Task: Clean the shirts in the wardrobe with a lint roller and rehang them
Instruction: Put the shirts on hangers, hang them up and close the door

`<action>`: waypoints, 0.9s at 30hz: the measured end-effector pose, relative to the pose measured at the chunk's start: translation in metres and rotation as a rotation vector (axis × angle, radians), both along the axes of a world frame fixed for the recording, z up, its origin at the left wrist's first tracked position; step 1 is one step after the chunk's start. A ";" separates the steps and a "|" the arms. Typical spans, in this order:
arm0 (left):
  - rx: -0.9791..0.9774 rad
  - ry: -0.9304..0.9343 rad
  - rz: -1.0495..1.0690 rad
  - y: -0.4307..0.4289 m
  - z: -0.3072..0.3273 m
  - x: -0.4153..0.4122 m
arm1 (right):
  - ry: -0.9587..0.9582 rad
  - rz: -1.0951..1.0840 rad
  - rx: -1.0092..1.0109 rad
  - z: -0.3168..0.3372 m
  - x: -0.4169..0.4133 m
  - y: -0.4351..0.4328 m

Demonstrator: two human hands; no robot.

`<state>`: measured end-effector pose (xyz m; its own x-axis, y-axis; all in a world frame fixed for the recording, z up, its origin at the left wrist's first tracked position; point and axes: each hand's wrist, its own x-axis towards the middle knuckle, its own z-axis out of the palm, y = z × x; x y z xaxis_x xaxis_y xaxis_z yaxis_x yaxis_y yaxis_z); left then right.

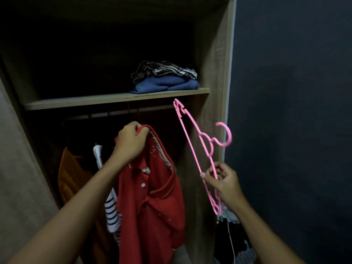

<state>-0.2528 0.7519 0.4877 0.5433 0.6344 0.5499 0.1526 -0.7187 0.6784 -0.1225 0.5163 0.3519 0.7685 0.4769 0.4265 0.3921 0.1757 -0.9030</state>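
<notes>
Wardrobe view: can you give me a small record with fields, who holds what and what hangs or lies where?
Left hand: grips the red polo shirt at its collar
Right hand: holds the pink hanger, tilted, apart from the shirt
Hanging behind: orange garment, striped shirt
On the shelf: blue folded garment under a patterned one
Lint roller: not in view
</notes>
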 end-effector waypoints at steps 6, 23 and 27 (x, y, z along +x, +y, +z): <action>-0.004 -0.012 -0.010 -0.031 0.013 0.006 | 0.086 0.059 0.106 0.038 -0.006 -0.016; 0.000 -0.059 -0.395 -0.144 0.076 0.015 | -0.218 0.191 0.677 0.190 -0.040 -0.063; -0.173 -0.187 -0.443 -0.145 0.095 -0.002 | -0.619 0.160 0.352 0.181 -0.008 -0.062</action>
<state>-0.2546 0.6072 0.5826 0.6832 0.4560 0.5704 -0.2765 -0.5614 0.7800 -0.1302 0.4538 0.5332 0.2692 0.3177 0.9092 0.7579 0.5125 -0.4035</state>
